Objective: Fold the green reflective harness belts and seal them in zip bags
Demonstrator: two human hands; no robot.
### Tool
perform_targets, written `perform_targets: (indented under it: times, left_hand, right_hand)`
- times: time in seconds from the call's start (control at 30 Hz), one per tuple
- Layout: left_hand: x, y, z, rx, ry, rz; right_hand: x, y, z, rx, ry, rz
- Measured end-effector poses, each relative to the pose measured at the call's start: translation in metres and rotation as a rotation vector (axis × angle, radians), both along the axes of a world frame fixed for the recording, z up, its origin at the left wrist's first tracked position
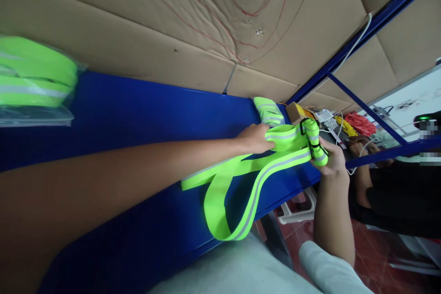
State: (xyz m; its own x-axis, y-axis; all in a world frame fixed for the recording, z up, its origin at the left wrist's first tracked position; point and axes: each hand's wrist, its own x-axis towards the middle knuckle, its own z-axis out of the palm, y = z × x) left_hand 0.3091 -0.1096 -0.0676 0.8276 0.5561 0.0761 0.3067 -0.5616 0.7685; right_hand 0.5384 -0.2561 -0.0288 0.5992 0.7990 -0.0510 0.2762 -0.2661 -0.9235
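A neon green reflective strap (pixel 241 179) with a grey stripe and black buckles lies partly on the blue table (pixel 138 115), its loop hanging over the table's edge. My left hand (pixel 255 138) pinches the strap's folded upper part. My right hand (pixel 330 158) is closed around the folded end by the black buckle. Both hands hold the same strap near the table's far end.
A bagged stack of green straps (pixel 34 78) sits at the left of the table. Another folded green bundle (pixel 268 110) lies beyond my hands. Cardboard sheets (pixel 206 18) line the wall. Another person's arm (pixel 365 165) rests at a cluttered table to the right, behind blue frame bars (pixel 361 101).
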Motion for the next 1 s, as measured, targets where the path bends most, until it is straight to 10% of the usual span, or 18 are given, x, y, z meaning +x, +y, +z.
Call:
perform_targets:
  times: [0.83,1.0]
  left_hand:
    - [-0.049,-0.063,0.009,0.421,0.359,-0.053]
    - [-0.053,-0.059,-0.006,0.455,0.265,-0.361]
  right_hand:
    - [-0.008,0.0,-0.022,-0.211,0.149,0.107]
    - [-0.006,0.0,-0.025,-0.236,0.096,0.119]
